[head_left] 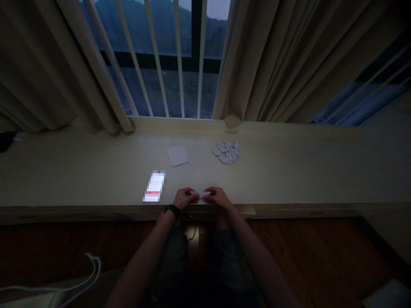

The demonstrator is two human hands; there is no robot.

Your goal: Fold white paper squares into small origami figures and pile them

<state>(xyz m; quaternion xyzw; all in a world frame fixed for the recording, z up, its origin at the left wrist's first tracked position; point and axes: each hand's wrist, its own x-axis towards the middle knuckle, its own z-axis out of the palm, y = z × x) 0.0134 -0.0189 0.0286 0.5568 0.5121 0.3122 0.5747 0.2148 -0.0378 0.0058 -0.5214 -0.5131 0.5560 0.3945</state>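
Observation:
Near the front edge of the pale desk, my left hand point(186, 196) and my right hand point(217, 197) face each other. Between them they pinch a small piece of white paper point(201, 193), one end in each hand. The paper looks narrow, perhaps folded; my fingers cover its ends. Beyond my left hand lies a short stack of square white paper sheets point(178, 155). Past my right hand is a pile of small crumpled or folded white paper pieces point(227, 152). A dark band sits on my left wrist.
A lit phone point(154, 186), its screen blurred, lies left of my hands on the desk point(289, 171). Curtains point(257, 55) hang at the back around a barred window point(167, 60). A white cable point(94, 267) runs at the lower left, above a wooden floor point(298, 256).

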